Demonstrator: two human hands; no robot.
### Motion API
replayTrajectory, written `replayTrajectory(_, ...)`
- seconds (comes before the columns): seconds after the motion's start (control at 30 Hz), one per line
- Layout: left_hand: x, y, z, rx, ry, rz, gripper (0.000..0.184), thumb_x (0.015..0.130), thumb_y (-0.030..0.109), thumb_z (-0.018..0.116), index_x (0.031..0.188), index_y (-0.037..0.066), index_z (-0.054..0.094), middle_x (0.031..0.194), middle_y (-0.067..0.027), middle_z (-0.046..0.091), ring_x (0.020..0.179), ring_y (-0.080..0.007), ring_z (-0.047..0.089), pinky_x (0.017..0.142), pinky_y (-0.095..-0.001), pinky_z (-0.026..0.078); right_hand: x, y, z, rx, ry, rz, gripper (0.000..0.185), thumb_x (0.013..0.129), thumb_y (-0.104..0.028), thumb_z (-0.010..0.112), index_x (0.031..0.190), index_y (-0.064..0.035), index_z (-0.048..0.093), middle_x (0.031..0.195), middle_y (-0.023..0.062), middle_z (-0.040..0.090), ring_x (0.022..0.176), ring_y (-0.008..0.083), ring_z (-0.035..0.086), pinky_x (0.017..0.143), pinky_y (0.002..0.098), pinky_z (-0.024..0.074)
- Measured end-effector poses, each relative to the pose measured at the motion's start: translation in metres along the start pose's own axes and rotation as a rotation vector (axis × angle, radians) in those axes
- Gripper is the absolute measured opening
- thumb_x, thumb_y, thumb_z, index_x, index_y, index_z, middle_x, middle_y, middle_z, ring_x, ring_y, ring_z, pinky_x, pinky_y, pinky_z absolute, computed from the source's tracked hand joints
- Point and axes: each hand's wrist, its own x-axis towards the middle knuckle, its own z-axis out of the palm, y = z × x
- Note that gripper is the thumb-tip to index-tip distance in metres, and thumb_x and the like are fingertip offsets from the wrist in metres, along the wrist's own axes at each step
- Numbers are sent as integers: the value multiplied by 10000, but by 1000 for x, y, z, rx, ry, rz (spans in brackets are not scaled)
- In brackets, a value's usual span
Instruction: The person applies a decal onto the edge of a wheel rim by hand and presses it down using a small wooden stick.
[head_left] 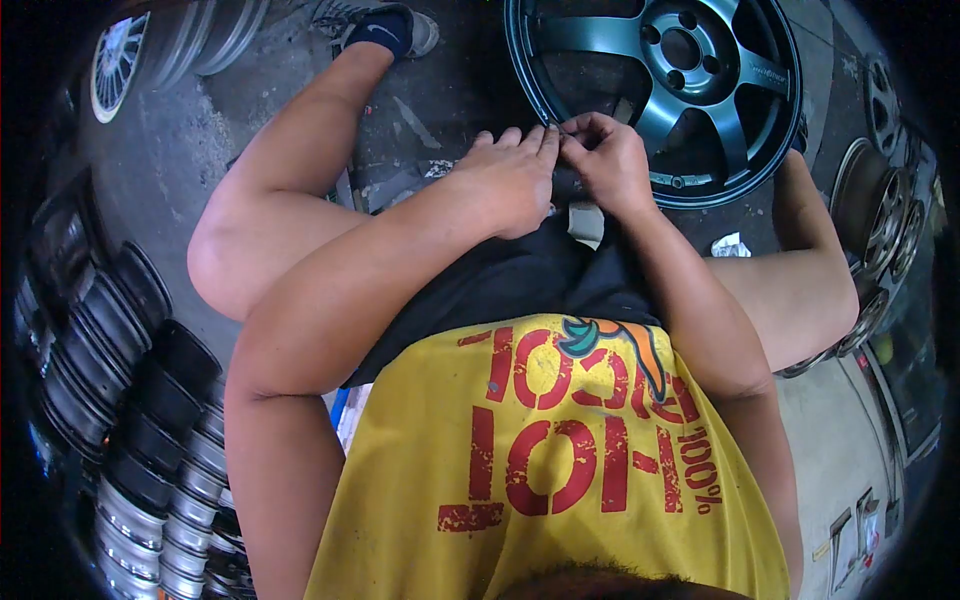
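One glossy dk teal spoked wheel (pixel 660 105), R hand (pixel 615 165) pinched @ rim (pixel 705 200), L hand (pixel 507 183) can't tell.

2 bare hands, the left hand (pixel 512 182) and the right hand (pixel 615 165), meet at 1 teal wheel (pixel 658 112) showing 4 bolt holes (pixel 676 78) around 1 center bore (pixel 682 48). 1 grey block (pixel 585 222) lies between 2 bent legs (pixel 278 215), below 1 yellow shirt (pixel 550 400). Stacked wheels (pixel 105 345) are too dim to count.

Passage lies over the floor (pixel 460 60) between left shin (pixel 325 125) and wheel (pixel 665 97), whose rim (pixel 518 58) blocks the way rightward.
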Motion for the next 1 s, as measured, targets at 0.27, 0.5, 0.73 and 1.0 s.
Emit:
replayTrajectory(0.27,5,0,-3,-9,5,4,900,974,360,694,1625,-89,266,1645,-256,412,1504,-399,417,1225,-537,344,17,-6,-22,-153,-121,-126,257,869,-203,757,1051,-25,795,960,210,775,910,367,765,846,425,589)
replayTrajectory(0.5,9,3,-1,10,10,-2,908,974,357,690,1626,-98,251,1626,-261,436,1479,-396,446,1211,-535,359,26,-4,-28,-388,-106,-284,217,894,-144,751,1077,-37,802,1032,182,764,948,388,738,848,439,578)
replayTrajectory(0.73,14,4,0,13,18,-7,915,972,361,693,1628,-97,249,1614,-263,451,1473,-387,455,1202,-534,368,29,-8,-29,-405,-103,-299,186,901,-140,751,1055,-50,801,1028,180,738,964,406,720,838,451,572)
replayTrajectory(1.0,1,1,-14,41,-30,-17,918,966,370,707,1628,-86,264,1470,-268,592,1358,-400,576,1168,-538,408,35,-6,-49,-86,-35,-126,193,937,-168,726,1078,-36,723,1003,169,762,905,328,742,828,407,566)
